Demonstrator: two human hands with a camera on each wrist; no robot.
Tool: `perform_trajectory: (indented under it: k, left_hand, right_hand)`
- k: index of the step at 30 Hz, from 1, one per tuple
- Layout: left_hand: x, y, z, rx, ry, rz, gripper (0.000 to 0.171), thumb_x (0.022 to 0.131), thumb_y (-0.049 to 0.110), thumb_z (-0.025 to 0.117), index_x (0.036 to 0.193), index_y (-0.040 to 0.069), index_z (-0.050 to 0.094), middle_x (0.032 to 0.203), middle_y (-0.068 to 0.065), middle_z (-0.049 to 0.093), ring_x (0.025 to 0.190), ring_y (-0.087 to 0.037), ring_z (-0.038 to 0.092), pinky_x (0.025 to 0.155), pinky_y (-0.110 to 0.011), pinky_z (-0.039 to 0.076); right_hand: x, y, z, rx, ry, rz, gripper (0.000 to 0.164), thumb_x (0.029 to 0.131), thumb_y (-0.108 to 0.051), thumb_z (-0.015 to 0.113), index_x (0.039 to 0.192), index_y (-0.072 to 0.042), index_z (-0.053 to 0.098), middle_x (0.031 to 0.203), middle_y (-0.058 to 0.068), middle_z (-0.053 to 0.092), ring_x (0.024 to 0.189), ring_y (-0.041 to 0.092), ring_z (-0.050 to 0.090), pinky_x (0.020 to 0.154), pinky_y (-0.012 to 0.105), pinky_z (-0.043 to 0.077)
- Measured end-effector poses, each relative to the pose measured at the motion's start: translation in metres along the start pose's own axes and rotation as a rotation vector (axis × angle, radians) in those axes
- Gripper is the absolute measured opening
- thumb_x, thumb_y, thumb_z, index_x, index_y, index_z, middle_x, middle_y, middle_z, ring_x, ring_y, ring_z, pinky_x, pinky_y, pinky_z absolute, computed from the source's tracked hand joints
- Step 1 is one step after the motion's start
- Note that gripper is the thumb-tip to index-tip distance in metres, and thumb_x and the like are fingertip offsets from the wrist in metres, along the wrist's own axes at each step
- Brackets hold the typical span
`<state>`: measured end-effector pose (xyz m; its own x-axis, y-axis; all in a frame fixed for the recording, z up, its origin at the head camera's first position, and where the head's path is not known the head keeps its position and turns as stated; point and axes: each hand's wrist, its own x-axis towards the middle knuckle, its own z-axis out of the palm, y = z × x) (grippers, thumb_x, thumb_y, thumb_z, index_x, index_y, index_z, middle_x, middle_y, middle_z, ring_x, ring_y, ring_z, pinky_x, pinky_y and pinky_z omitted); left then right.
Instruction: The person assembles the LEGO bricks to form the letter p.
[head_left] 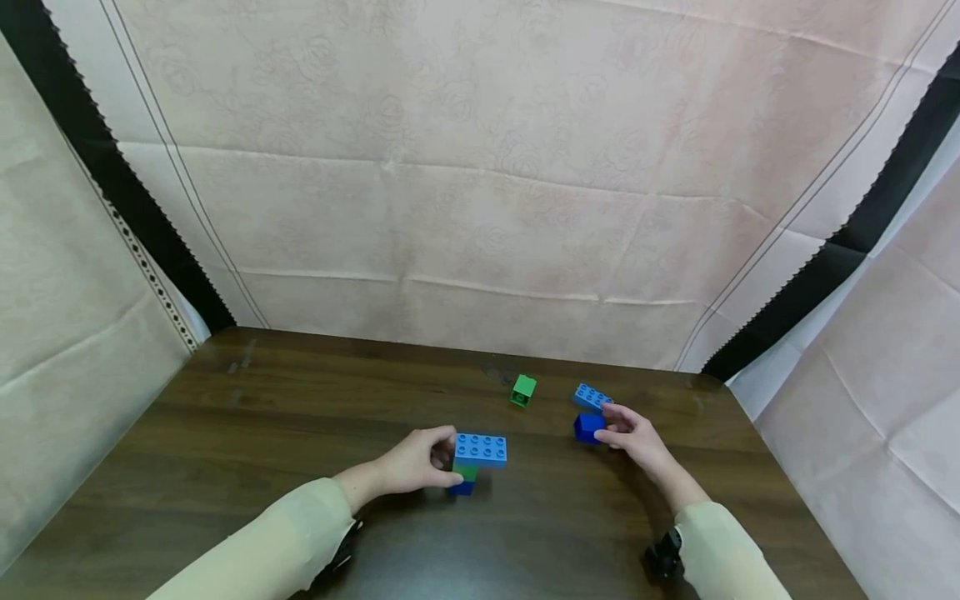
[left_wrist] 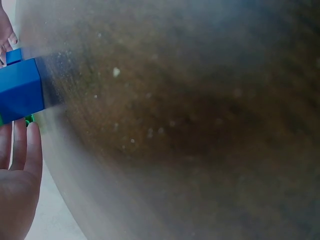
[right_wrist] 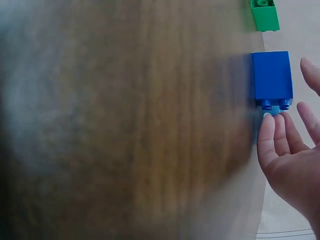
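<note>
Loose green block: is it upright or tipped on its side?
Tipped on its side. In the head view, the loose green block has its hollow underside facing the camera, with a smooth side up.

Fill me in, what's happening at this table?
A person is handling toy bricks at a table. The left hand grips a stack: light blue overhanging green, with dark blue at the bottom. The right hand is at a loose dark blue block, fingers by its studded end; whether they touch is hard to tell. A lighter blue brick lies just behind it, and a green block sits apart, untouched.
</note>
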<state>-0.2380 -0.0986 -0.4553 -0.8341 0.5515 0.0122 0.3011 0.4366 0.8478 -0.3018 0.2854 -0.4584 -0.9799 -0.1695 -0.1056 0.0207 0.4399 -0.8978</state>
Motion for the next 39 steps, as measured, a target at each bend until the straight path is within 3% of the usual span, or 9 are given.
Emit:
perform_trajectory:
  k: [6,14,19,23,26,33,39]
  left_hand:
    - [-0.0009,0.0008,0.0006,0.000,0.000,0.005,0.027,0.083,0.021,0.071,0.094,0.014,0.048,0.100,0.000,0.060,0.093,-0.013,0.056,0.082,-0.029,0.052]
    - [-0.0012,0.0011,0.0011,-0.005,0.000,-0.001,0.026,0.083,0.021,0.071,0.094,0.014,0.048,0.101,0.000,0.061,0.093,-0.013,0.056,0.083,-0.030,0.052]
    - [-0.0015,0.0013,0.0012,-0.005,0.001,-0.001,0.026,0.083,0.021,0.070,0.094,0.014,0.048,0.102,-0.001,0.061,0.093,-0.014,0.056,0.083,-0.031,0.052]
    - [-0.0018,0.0008,0.0005,-0.004,0.002,0.003,0.027,0.083,0.022,0.071,0.094,0.013,0.048,0.102,-0.001,0.061,0.093,-0.014,0.056,0.083,-0.031,0.052]
    - [-0.0019,-0.0001,0.0003,-0.003,0.003,0.000,0.027,0.083,0.022,0.071,0.094,0.014,0.047,0.101,-0.001,0.060,0.093,-0.014,0.056,0.083,-0.032,0.052]
    - [0.0001,-0.0011,0.0005,-0.006,0.006,-0.004,0.028,0.082,0.022,0.071,0.096,0.013,0.049,0.102,-0.002,0.060,0.093,-0.015,0.056,0.084,-0.034,0.052]
    - [0.0014,-0.0009,0.0003,-0.008,-0.001,-0.012,0.028,0.082,0.021,0.072,0.097,0.013,0.049,0.103,-0.002,0.060,0.093,-0.015,0.055,0.084,-0.034,0.052]
  right_hand:
    - [0.0019,0.0024,0.0039,-0.107,0.014,0.012,0.057,0.083,-0.014,0.070,0.133,0.001,0.046,0.129,0.025,0.050,0.096,0.019,0.052,0.072,0.022,0.051]
    - [0.0032,0.0038,0.0061,-0.117,0.048,0.040,0.047,0.082,-0.010,0.070,0.122,0.005,0.052,0.109,0.019,0.059,0.089,0.016,0.054,0.070,0.024,0.050]
    - [0.0006,0.0014,0.0052,-0.100,0.043,0.040,0.044,0.082,-0.010,0.070,0.120,0.005,0.052,0.109,0.017,0.059,0.091,0.017,0.054,0.071,0.024,0.050]
    - [-0.0034,-0.0021,0.0038,-0.094,0.020,0.038,0.044,0.084,-0.012,0.068,0.120,0.004,0.049,0.117,0.022,0.056,0.102,0.024,0.055,0.079,0.028,0.050]
    - [-0.0056,-0.0035,0.0026,-0.050,-0.011,0.031,0.043,0.086,-0.012,0.066,0.121,0.004,0.046,0.118,0.022,0.056,0.103,0.025,0.056,0.082,0.030,0.051]
    - [-0.0043,-0.0008,0.0030,0.181,-0.106,0.028,0.040,0.088,-0.004,0.060,0.121,0.004,0.039,0.100,0.006,0.051,0.085,0.013,0.060,0.077,0.028,0.055]
    - [-0.0043,-0.0055,0.0077,0.169,-0.102,0.030,0.053,0.089,-0.011,0.061,0.131,0.008,0.036,0.126,0.027,0.045,0.094,0.015,0.056,0.076,0.026,0.054]
